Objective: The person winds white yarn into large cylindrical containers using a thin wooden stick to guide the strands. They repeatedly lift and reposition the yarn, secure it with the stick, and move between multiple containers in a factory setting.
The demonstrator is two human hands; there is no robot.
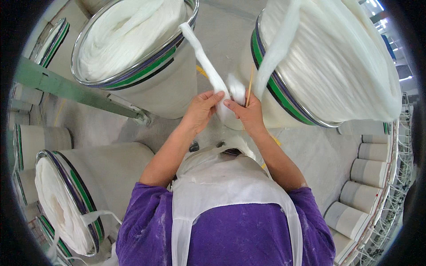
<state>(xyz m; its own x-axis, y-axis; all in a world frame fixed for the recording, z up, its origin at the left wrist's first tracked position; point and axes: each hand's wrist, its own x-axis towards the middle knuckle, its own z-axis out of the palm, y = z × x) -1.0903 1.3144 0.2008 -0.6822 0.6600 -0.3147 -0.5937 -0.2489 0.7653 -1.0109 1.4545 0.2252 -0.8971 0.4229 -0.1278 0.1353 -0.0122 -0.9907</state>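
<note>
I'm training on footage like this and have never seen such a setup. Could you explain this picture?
There's no machine arm here: a person works with bare hands. The single picture comes from a fisheye camera on their head, looking down, so straight edges bend near the rim. The purple top and white apron are the wearer's. The left hand pinches a white strand coming from the upper-left can; the right hand is beside it, holding a thin stick. The large right-hand can is also filled with white fibre. Below is grey floor.
</note>
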